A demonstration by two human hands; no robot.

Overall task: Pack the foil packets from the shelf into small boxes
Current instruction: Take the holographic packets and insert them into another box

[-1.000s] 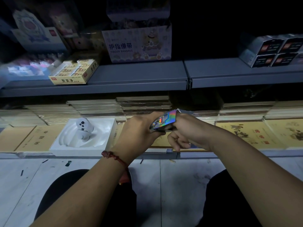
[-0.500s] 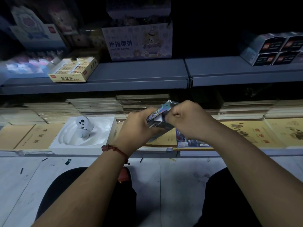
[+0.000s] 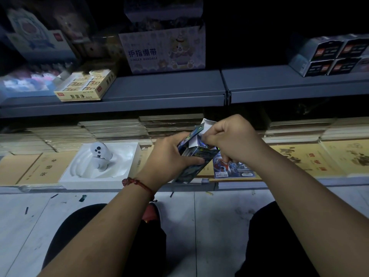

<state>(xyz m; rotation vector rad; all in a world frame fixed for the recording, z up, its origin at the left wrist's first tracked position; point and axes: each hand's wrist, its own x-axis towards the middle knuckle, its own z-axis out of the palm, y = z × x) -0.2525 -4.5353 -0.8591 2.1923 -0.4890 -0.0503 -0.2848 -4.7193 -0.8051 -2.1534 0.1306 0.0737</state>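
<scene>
Fingers [image 3: 197, 161] of both hands clamp a small box [image 3: 189, 170], which is held over the front edge of the lower shelf [image 3: 299, 182].

The left hand [image 3: 169, 156] grips the printed box round its body, thumb across the front. The right hand [image 3: 235, 138] has its fingers curled, pinching at the box's open top beside the raised white flap. What the box contains is hidden by hands and flap. One foil packet [image 3: 233, 169] lies flat on the lower shelf just right of the box, its upper part covered by the right hand. Further left, a white tray [image 3: 127, 156] holds a white device [image 3: 99, 151] with dark buttons. On the upper shelf [image 3: 159, 90] stand an open yellow carton [image 3: 85, 84] of small packs, a carton marked "FINGER BANDAGE" [image 3: 165, 48] with contents too dim to identify, and dark boxes [image 3: 329, 56] cut off at the right edge.
</scene>
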